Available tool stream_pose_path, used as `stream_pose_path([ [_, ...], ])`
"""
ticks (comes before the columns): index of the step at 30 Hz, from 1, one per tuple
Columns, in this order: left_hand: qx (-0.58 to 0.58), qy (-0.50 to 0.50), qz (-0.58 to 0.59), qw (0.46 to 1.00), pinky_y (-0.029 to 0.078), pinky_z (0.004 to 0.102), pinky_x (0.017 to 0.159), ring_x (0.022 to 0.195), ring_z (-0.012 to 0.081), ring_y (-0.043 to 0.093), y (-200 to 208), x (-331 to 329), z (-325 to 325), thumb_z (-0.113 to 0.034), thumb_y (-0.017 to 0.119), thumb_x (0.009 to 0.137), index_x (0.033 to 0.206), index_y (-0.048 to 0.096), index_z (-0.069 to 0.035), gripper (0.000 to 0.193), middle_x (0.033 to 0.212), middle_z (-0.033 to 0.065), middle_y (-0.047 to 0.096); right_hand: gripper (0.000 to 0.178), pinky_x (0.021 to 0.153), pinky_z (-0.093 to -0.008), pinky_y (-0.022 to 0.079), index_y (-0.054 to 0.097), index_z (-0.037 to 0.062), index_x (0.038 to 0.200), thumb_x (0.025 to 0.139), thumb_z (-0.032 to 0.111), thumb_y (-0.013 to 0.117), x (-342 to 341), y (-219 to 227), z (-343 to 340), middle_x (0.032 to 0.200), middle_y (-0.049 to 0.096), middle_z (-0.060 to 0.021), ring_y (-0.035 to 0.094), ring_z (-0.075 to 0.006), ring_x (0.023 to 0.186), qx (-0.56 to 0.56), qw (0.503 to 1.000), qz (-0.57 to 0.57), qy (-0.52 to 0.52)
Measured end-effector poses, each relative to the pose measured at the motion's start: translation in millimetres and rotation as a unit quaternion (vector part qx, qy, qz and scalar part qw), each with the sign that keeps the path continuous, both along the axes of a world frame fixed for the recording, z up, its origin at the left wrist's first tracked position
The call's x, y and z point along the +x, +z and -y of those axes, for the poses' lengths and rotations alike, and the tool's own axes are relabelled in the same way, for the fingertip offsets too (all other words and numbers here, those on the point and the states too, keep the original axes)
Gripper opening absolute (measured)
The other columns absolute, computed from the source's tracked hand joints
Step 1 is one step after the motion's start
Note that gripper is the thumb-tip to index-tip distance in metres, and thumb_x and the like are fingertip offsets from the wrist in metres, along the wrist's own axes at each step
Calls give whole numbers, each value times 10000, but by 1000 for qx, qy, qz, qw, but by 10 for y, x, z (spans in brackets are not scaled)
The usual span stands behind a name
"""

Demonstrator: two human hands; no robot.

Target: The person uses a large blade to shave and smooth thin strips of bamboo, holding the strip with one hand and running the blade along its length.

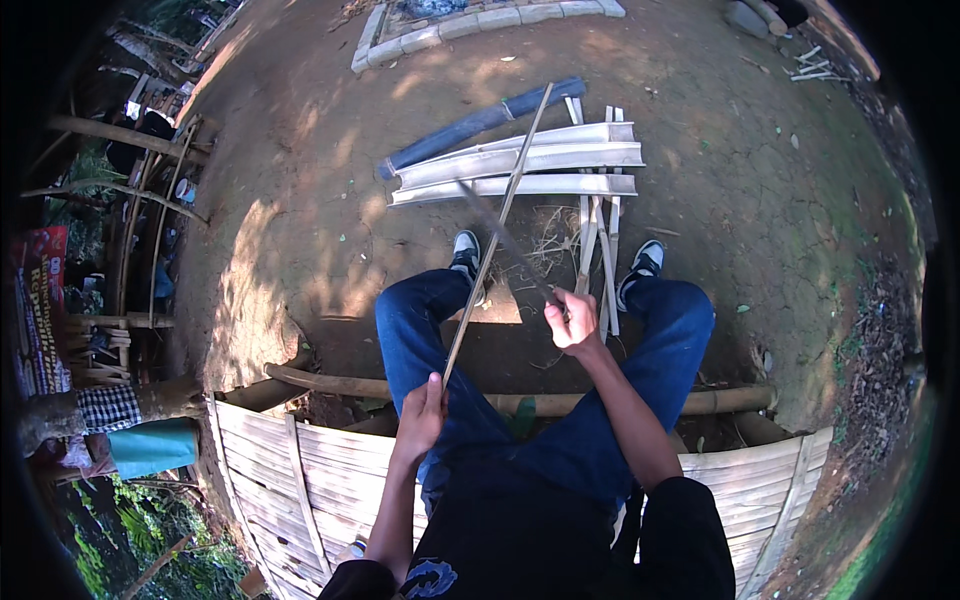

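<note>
My left hand (423, 416) is closed round the lower end of a long, thin bamboo strip (498, 228). The strip slants up and away to the right, over the split bamboo on the ground. In my right hand (575, 322) is the handle of a long-bladed knife (507, 240). Its blade points up and to the left and crosses the strip in this view; whether the two touch I cannot tell. The blade looks slightly blurred.
Split bamboo halves (520, 160) lie ahead, beside a dark bamboo pole (480, 127) and several pale strips (609, 250). Shavings (555, 243) litter the ground between my feet. I sit on a slatted bamboo platform (260, 470) with a bamboo rail (720, 400) in front. A stone-edged bed (420, 40) lies beyond.
</note>
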State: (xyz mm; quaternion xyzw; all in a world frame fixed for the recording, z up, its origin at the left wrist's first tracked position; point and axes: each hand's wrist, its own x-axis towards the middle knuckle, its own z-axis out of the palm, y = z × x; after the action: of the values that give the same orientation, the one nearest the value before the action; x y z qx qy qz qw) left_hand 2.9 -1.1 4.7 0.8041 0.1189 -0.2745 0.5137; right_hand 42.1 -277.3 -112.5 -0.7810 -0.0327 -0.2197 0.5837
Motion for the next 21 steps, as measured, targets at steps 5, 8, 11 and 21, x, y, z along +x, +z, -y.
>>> stream_pose_path([
  [5,34,-49,36,998,337,310,488,509,121,430,-74,74,70,-434,304,1057,644,461,-30,599,528,20,419,448,498,-407,463,590,60,713,780,489,703,-91,41,-342,591,591,-101,609,-315,528,-137,987,6,80],
  [8,86,-105,51,989,368,377,523,506,221,464,25,64,41,-420,287,1060,670,473,11,610,528,93,443,485,533,-379,447,620,89,736,743,567,702,-109,53,-381,604,563,-34,592,-241,553,-209,974,85,28],
  [11,136,-166,121,969,386,431,560,523,323,478,207,50,72,-401,274,1062,696,480,40,608,547,166,455,508,534,-346,395,615,163,703,679,661,710,-61,10,-305,587,541,13,566,-191,539,-295,937,172,-67],
  [21,145,-162,75,973,421,456,549,523,382,542,279,-508,-438,-355,372,1046,780,562,38,512,578,204,536,776,661,-456,487,658,-37,726,935,660,389,381,-721,620,686,653,-227,655,-394,704,-38,872,-386,-299],
])
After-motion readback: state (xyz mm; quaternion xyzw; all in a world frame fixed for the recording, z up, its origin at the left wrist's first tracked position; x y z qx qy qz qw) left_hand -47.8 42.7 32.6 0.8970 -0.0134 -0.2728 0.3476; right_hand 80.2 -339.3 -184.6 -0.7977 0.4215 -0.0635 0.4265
